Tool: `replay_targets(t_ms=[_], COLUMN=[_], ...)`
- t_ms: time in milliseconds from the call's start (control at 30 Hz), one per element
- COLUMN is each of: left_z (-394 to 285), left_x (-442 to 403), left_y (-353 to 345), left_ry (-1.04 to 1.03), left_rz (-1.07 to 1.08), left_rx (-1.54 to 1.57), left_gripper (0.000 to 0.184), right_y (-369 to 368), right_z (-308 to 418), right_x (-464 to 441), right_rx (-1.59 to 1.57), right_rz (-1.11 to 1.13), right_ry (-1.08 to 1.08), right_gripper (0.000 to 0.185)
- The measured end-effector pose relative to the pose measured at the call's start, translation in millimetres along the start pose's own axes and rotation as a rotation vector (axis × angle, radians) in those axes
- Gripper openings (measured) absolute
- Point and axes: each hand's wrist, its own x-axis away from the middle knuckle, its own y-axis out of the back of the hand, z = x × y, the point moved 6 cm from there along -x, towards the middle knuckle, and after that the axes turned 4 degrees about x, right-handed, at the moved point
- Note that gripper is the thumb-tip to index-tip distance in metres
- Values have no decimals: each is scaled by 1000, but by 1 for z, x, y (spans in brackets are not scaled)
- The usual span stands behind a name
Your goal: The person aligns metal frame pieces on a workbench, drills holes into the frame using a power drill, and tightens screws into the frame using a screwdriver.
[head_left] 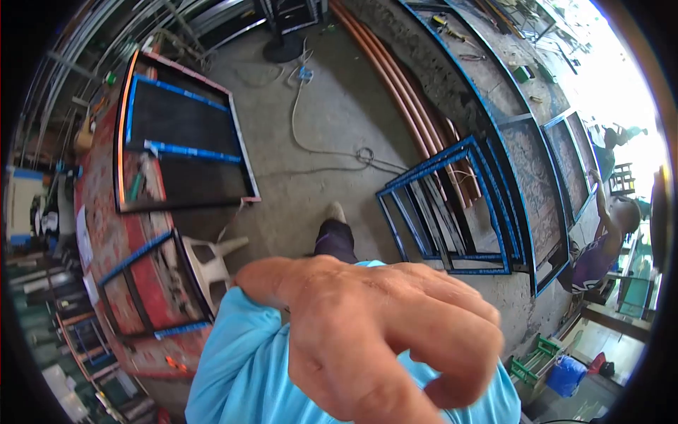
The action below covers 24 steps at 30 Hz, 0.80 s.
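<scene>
My left hand (pixel 381 318), large and close to the camera, reaches across the lower middle with its back facing up. A light blue sleeve (pixel 244 336) lies behind its wrist. The fingers are loosely bent, and a gap separates the thumb side from the bent forefinger. No object shows between them; the thumb side runs off the bottom edge. My right hand is out of view. Beyond my hand, several blue-taped dark frames (pixel 487 212) lean at the right. A shoe (pixel 336 212) stands on the concrete floor.
At left, a worn red table (pixel 99 173) bears a large dark frame (pixel 244 152). A white plastic chair (pixel 205 265) stands beside it. A cable (pixel 296 120) crosses the floor near copper-coloured bars (pixel 395 92). A workbench (pixel 487 78) runs along the right; a person (pixel 604 247) is near it.
</scene>
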Motion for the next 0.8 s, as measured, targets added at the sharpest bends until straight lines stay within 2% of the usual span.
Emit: replay_targets(t_ms=[33,100,133,167,200,267,333,400,467,533,600,667,700,733,800], left_z=[-17,-51,-64,-77,-88,-108,-124,-138,-148,-154,-159,-166,-170,-174,-186], left_x=[-9,-24,-32,-38,-46,-61,-73,-84,-94,-104,-113,-125,-126,-125,-123], left_y=[21,62,80,98,115,146,179,215,255,303,361,430,467,503,578], left_ry=[5,9,9,12,14,29,41,58,83,112,179,272,332,390,532], left_rz=[1,-23,-37,-54,-59,-65,-85,-97,-102,-111,-140,-162,-127,-92,-55], left_rx=[10,19,28,38,48,48,43,34,14,-44,-258,-572,-739,-903,-1159], left_gripper=[50,50,50,50,49,49,49,49,48,48,43,37,40,43,42], right_y=[-17,-34,-45,-51,-53,-43,-27,-26,-19,-12,-5,5,10,21,42], right_z=[-8,40,61,81,94,151,235,271,365,426,485,521,535,554,581], right_x=[2,49,71,69,58,15,4,-58,-60,-88,-121,-172,-198,-223,-267], right_rx=[-17,165,363,383,372,163,144,-75,-98,-66,35,-18,-57,89,-17], right_rz=[34,205,388,426,437,155,-49,-66,-73,-55,-49,-33,-15,-153,-77], right_ry=[-112,-210,-287,-172,-183,31,52,174,206,143,256,240,216,369,293], right_gripper=[21,25,29,35,35,32,30,31,29,30,31,32,33,33,33])
